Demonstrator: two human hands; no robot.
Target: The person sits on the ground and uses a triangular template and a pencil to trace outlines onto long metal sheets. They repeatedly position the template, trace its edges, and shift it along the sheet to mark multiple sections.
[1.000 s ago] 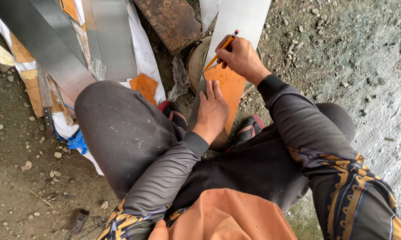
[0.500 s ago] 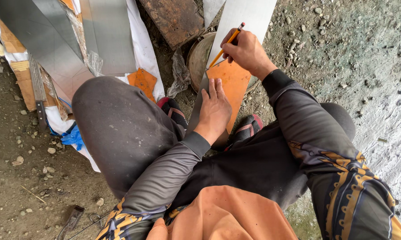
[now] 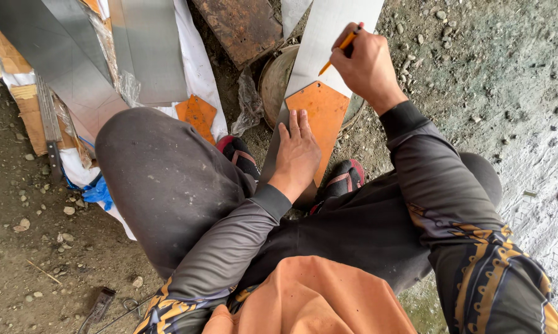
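Gravel ground: two orange templates (image 3: 319,117), one pencil (image 3: 339,48), two hands (image 3: 297,151)

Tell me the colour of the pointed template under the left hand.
Rusty orange template, seen in the head view.

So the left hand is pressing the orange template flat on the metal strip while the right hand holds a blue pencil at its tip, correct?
Not quite: in the head view the pencil in the right hand is yellow-orange, not blue. The left hand does press the orange template flat on the metal strip.

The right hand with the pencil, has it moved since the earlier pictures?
Yes. The right hand with the pencil has moved up the metal strip, farther from the orange template's pointed tip.
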